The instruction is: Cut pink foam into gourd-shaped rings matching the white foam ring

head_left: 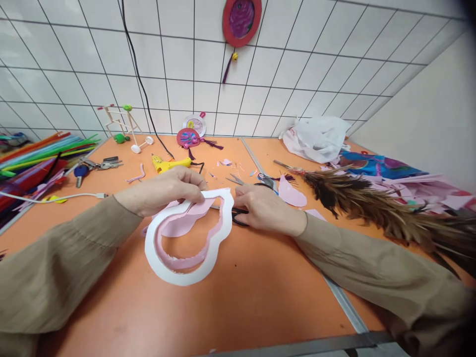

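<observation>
My left hand (163, 191) is closed on the top edge of a white gourd-shaped paper frame (188, 275) lined with pink paper (182, 223), held just above the orange table (230, 307). My right hand (264, 208) grips black-handled scissors (238, 217), their handles showing under my palm. The blades point left into the pink paper at the frame's upper part and are mostly hidden.
Yellow glue gun (169, 163), keys (92, 166), pipe cleaners (37, 158) and a white cable (55, 198) lie left. Brown feathers (372, 203), pink scraps (292, 193), another pair of scissors (266, 181) and a white bag (316, 139) lie right. Round ornaments (189, 136) lean on the tiled wall.
</observation>
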The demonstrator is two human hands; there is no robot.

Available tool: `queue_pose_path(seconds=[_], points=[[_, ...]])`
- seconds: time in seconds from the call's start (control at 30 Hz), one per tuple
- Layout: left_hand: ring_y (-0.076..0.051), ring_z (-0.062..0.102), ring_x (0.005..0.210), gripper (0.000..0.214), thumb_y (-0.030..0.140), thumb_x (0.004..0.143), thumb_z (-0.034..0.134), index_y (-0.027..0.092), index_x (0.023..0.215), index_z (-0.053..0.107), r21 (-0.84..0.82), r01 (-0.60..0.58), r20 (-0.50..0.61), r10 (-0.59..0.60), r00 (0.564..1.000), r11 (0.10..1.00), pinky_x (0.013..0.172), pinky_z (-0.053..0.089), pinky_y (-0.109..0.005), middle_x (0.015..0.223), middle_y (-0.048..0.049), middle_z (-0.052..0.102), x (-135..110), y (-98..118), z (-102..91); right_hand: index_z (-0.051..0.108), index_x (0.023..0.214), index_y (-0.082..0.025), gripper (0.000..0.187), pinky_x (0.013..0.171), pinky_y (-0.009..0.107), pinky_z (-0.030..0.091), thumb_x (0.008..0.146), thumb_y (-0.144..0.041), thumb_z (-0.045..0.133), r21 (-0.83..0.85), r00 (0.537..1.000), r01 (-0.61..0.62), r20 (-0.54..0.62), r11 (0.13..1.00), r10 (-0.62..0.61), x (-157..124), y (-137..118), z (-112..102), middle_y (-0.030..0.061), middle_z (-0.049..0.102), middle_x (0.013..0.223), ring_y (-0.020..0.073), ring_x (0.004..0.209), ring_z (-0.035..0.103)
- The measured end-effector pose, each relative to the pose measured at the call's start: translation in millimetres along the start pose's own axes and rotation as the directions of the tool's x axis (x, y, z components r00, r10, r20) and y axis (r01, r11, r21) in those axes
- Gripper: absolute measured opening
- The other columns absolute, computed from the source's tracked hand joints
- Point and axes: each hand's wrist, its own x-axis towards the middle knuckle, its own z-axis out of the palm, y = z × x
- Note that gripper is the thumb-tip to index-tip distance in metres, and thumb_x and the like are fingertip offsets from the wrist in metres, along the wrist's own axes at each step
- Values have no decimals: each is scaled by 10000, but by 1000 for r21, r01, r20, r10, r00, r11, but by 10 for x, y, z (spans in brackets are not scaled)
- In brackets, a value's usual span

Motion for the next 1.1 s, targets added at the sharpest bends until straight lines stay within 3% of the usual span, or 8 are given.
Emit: queue_pose_path(seconds=[0.1, 0.3, 0.37, 0.5, 0.57, 0.7, 0.93, 1.1], points=[[-80, 389, 430, 78, 170, 633, 614, 157, 559, 593, 10, -20, 8, 20, 1000, 1000, 399, 262, -202, 485, 19, 485, -16, -2, 29, 687, 725, -184, 73, 527, 253, 290, 735, -121, 651, 149, 993, -84, 92, 985, 71, -6, -40, -26, -16, 560, 599, 119, 552, 459], [-104, 478, 540, 71, 200, 684, 607, 166, 655, 662, 175, -129, -45, 138, 989, 976, 466, 316, -207, 587, 16, 548, -76, 25, 120, 702, 834, -157, 128, 505, 220, 344, 793, -175, 581, 553, 983, -60, 177, 831, -47, 1, -19, -114, -29, 595, 609, 97, 530, 474], [-114, 502, 572, 84, 201, 690, 596, 165, 660, 667, 219, -167, -35, 179, 983, 961, 491, 342, -213, 614, 9, 577, -103, 58, 161, 709, 865, -144, 182, 513, 225, 372, 817, -236, 559, 733, 997, -64, 72, 677, 15, 4, -4, -152, -14, 598, 621, 99, 535, 483], [-123, 527, 579, 98, 209, 702, 581, 161, 655, 653, 250, -206, -14, 217, 976, 946, 506, 365, -223, 615, 1, 603, -145, 115, 229, 712, 991, -149, 339, 579, 258, 463, 798, -411, 617, 966, 987, 12, -52, 259, 150, -28, -39, -230, 37, 646, 777, 136, 658, 582], [-115, 515, 560, 99, 212, 711, 574, 163, 668, 649, 233, -217, -20, 228, 973, 948, 500, 363, -221, 605, 6, 602, -155, 126, 251, 712, 1029, -157, 392, 647, 298, 502, 753, -433, 681, 983, 990, 27, -52, 183, 132, -62, -93, -252, 59, 668, 856, 171, 742, 622], [-115, 506, 543, 104, 228, 708, 571, 163, 679, 647, 268, -223, -39, 242, 970, 937, 477, 342, -224, 585, 9, 588, -153, 122, 263, 720, 992, -163, 334, 669, 321, 519, 737, -377, 742, 970, 986, 60, -95, 235, 139, -127, -229, -249, 43, 677, 787, 173, 712, 633], [-113, 507, 531, 135, 258, 742, 560, 166, 701, 649, 349, -184, -51, 215, 975, 919, 462, 327, -225, 590, 16, 586, -189, 154, 262, 698, 741, -148, 207, 522, 265, 472, 760, -353, 724, 947, 953, 73, -158, 312, 258, -171, -396, -279, 14, 627, 603, 125, 539, 569], [-110, 520, 557, 137, 248, 757, 565, 175, 669, 640, 396, -186, -65, 230, 971, 899, 494, 354, -224, 582, 25, 585, -220, 189, 286, 704, 754, -161, 166, 500, 273, 473, 783, -323, 681, 922, 942, 79, -194, 378, 276, -188, -448, -310, -2, 603, 555, 128, 499, 562]])
